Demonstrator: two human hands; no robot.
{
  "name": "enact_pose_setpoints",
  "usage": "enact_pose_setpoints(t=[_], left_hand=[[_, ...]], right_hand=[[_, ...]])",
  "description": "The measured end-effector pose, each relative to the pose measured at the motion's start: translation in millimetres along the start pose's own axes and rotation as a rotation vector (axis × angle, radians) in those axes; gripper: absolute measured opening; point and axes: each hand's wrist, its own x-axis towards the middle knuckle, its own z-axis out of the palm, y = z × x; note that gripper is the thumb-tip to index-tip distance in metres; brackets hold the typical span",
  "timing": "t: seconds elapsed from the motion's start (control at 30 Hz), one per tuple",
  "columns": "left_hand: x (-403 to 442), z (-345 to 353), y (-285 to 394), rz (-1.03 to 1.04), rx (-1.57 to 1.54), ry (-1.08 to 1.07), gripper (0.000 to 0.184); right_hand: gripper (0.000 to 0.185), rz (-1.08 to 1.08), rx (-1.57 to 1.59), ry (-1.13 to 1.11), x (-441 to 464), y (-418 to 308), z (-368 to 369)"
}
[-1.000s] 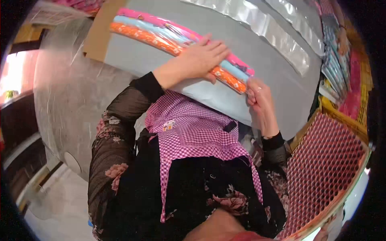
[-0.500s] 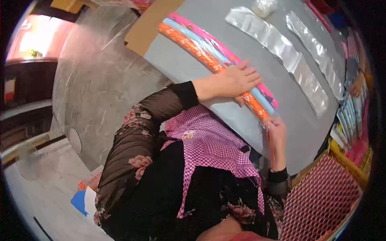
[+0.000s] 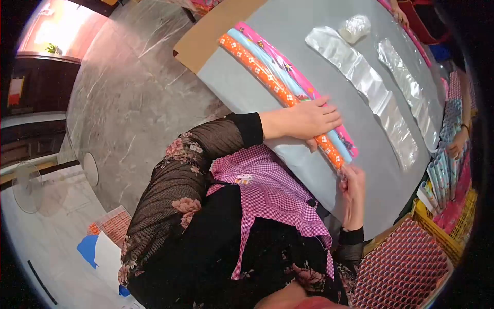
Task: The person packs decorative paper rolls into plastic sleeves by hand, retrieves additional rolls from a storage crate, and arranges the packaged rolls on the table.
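Three long rolls lie side by side on the grey table [image 3: 370, 190]: an orange patterned roll [image 3: 259, 69], a light blue roll [image 3: 267, 61] and a pink roll [image 3: 285, 66]. Shiny clear film shows over them. Across the rolls, toward their near end, rests my left hand [image 3: 311, 119], flat with its fingers stretched. At the near tip of the orange roll my right hand [image 3: 353, 185] pinches what looks like the end of the clear film.
Clear plastic sleeves [image 3: 373, 95] and a crumpled clear bundle [image 3: 355, 28] lie farther across the table. Brown cardboard [image 3: 206, 31] sticks out at the far left edge. Another person's hand [image 3: 457, 144] is near wrapped rolls [image 3: 440, 177] at right, above a yellow crate [image 3: 427, 221].
The view has turned, so the table and rolls appear farther right and more steeply slanted. My left hand stays across the rolls, and my right hand stays at their near end.
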Motion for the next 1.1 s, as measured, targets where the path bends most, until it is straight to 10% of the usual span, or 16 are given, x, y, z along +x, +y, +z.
enact_pose_setpoints(t=[0.77,1.03,1.1], left_hand=[[3,4,-2,-0.008,-0.051,-0.109,0.098],[5,4,2,-0.007,-0.014,-0.091,0.099],[5,5,1,-0.014,0.001,-0.081,0.101]], right_hand=[[0.018,-0.057,-0.089,-0.059,-13,-5,-18],[0.024,-0.179,0.369,0.266,-28,14,-107],[0.022,-0.498,0.21,0.489,-38,5,-97]])
